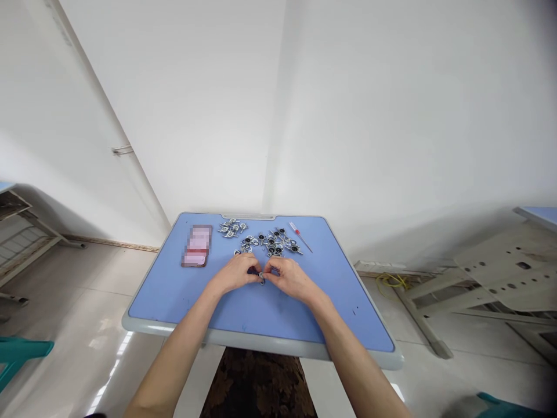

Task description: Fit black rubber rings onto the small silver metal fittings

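Note:
My left hand (235,274) and my right hand (291,278) meet above the blue tabletop (183,302), their fingertips pinching a small metal fitting (261,279) with a dark part. A loose heap of similar metal fittings with black rings (270,245) lies just beyond my fingers. A smaller group of silver fittings (230,228) sits further back, near the far edge. To the right of the heap lies a thin screwdriver with a red handle (300,237). A phone (196,245) with a blurred face lies flat to the left.
The table has a grey rim (217,332) and stands close to a white wall. Other desks (500,273) stand to the right and left, and a yellow cable (391,283) lies on the tiled floor. Teal chair parts (21,354) show at the lower left.

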{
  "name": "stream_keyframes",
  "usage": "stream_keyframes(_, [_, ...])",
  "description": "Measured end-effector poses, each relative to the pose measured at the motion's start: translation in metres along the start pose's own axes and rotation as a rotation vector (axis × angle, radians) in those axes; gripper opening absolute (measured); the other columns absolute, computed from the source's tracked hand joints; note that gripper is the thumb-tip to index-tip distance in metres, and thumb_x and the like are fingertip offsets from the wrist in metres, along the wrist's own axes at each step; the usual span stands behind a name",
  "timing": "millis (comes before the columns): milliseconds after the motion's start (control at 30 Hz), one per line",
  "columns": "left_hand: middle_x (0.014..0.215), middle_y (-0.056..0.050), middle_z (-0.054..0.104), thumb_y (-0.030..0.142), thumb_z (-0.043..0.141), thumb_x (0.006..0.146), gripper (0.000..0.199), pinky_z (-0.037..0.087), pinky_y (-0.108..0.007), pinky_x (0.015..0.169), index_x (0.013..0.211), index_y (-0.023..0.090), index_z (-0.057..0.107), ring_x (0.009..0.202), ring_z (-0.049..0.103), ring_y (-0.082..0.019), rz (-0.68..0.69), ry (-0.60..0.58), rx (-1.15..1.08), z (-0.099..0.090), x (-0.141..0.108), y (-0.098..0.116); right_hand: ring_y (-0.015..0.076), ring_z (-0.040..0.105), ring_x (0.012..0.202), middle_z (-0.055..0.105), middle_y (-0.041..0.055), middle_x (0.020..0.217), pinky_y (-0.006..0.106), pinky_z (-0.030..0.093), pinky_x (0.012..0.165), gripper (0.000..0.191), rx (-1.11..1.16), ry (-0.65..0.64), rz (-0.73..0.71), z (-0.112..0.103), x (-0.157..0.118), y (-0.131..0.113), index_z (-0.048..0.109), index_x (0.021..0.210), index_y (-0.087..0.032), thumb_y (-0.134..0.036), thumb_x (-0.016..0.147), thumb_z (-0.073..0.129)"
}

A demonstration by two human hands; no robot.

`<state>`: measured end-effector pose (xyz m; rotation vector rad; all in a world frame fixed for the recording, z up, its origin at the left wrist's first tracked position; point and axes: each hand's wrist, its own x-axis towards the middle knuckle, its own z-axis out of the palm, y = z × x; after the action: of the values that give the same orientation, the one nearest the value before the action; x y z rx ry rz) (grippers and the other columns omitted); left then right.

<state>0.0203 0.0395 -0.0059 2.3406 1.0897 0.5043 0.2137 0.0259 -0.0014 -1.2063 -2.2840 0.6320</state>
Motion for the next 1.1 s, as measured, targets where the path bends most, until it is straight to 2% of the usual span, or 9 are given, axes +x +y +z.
stream_keyframes(233, [0.087,-0.002,0.061,0.025,0.066,0.078,0.009,0.041,-0.027,0.071,0.082,0.017,0.064,0.084,0.056,-0.018,-0.010,-0.005,-0.021,0.000,-0.001,0.001,0.0135,0.057,0.066,0.067,0.0017,0.077,0.024,0.037,0.061,0.011,-0.035,0.028,0.008,0.004,0.001,-0.009,0.063,0.074,-0.019,-0.009,0.078,0.058])
stream_keyframes(500, [0.088,-0.002,0.063,0.016,0.059,0.077,0.010,0.043,-0.027,0.074,0.084,0.017,0.066,0.085,0.057,-0.018,-0.019,-0.020,-0.017,-0.001,-0.002,0.002,0.0125,0.055,0.062,0.067,0.0007,0.074,0.023,0.035,0.059,0.012,-0.049,-0.014,0.055,0.001,0.000,-0.010,0.063,0.072,-0.018,-0.009,0.077,0.057])
stream_keyframes(633, [0.087,-0.002,0.064,0.023,0.063,0.076,0.011,0.044,-0.027,0.073,0.085,0.018,0.067,0.084,0.057,-0.018,-0.037,-0.022,-0.043,-0.002,-0.003,0.002,0.0137,0.056,0.065,0.067,0.0010,0.077,0.024,0.036,0.059,0.005,-0.011,-0.028,0.087,-0.001,0.001,-0.008,0.064,0.078,-0.019,-0.022,0.080,0.061])
stream_keyframes(700, [0.087,-0.002,0.064,0.026,0.066,0.075,0.015,0.045,-0.027,0.072,0.087,0.018,0.068,0.082,0.058,-0.018,-0.047,-0.012,-0.112,-0.006,-0.004,-0.001,0.0141,0.055,0.064,0.067,0.0015,0.076,0.025,0.036,0.058,0.015,0.018,0.016,0.109,-0.002,0.001,-0.006,0.064,0.080,-0.019,-0.034,0.082,0.060])
stream_keyframes(767, [0.090,-0.002,0.065,0.026,0.066,0.074,0.019,0.046,-0.027,0.073,0.092,0.019,0.068,0.083,0.059,-0.018,-0.072,0.042,-0.207,-0.014,-0.005,-0.007,0.0143,0.052,0.060,0.065,0.0018,0.072,0.026,0.037,0.057,0.022,0.030,0.118,0.140,-0.004,0.002,-0.003,0.062,0.078,-0.019,-0.039,0.086,0.054])
stream_keyframes(867, [0.090,-0.003,0.067,0.020,0.059,0.079,0.012,0.045,-0.028,0.072,0.086,0.018,0.068,0.083,0.059,-0.018,-0.178,0.273,-0.200,-0.026,-0.008,-0.019,0.0151,0.051,0.057,0.063,0.0019,0.065,0.028,0.037,0.056,0.023,0.024,0.261,0.173,-0.008,0.002,0.001,0.061,0.073,-0.020,-0.035,0.087,0.050])
stream_keyframes(933, [0.087,-0.003,0.066,0.018,0.057,0.080,0.011,0.045,-0.029,0.074,0.082,0.018,0.067,0.082,0.059,-0.017,-0.242,0.363,-0.139,-0.032,-0.011,-0.024,0.0157,0.051,0.057,0.062,0.0018,0.063,0.028,0.037,0.057,0.021,0.025,0.303,0.181,-0.009,0.002,0.003,0.060,0.072,-0.021,-0.032,0.085,0.050])
stream_keyframes(1000, [0.085,-0.002,0.066,0.018,0.058,0.079,0.009,0.045,-0.029,0.074,0.080,0.018,0.067,0.080,0.059,-0.017,-0.274,0.360,-0.103,-0.033,-0.012,-0.026,0.0162,0.052,0.058,0.062,0.0017,0.063,0.029,0.038,0.057,0.020,0.031,0.312,0.186,-0.009,0.002,0.004,0.060,0.072,-0.021,-0.031,0.085,0.049])
stream_keyframes(1100, [0.086,-0.003,0.064,0.021,0.064,0.076,0.006,0.045,-0.029,0.074,0.080,0.018,0.068,0.080,0.059,-0.018,-0.268,0.243,-0.049,-0.026,-0.011,-0.023,0.0164,0.053,0.059,0.063,0.0018,0.064,0.029,0.038,0.058,0.019,0.036,0.307,0.193,-0.009,0.003,0.003,0.060,0.072,-0.021,-0.031,0.085,0.050])
